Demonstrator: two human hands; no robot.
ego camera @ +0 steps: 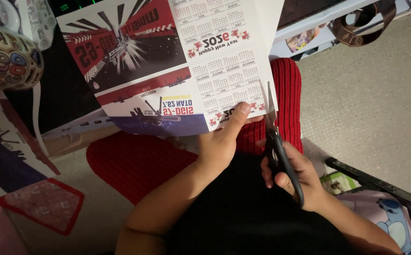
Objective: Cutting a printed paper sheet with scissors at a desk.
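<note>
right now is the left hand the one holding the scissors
No, the scissors are in the right hand, cutting along the right edge of the printed sheet, while the left hand pinches the sheet's lower edge.

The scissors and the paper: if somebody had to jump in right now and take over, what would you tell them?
Left hand: pinches the bottom edge of the printed sheet, thumb on top, holding it up over the lap.
Right hand: grips the black-handled scissors, blades up along the sheet's right edge, beside the calendar grids.
Done: the blades lie at the sheet's right edge; how far any cut runs cannot be told.
Left: most of that edge above the blades looks uncut.
Nearby: a patterned mug on the left, paper pieces on the floor.
</note>
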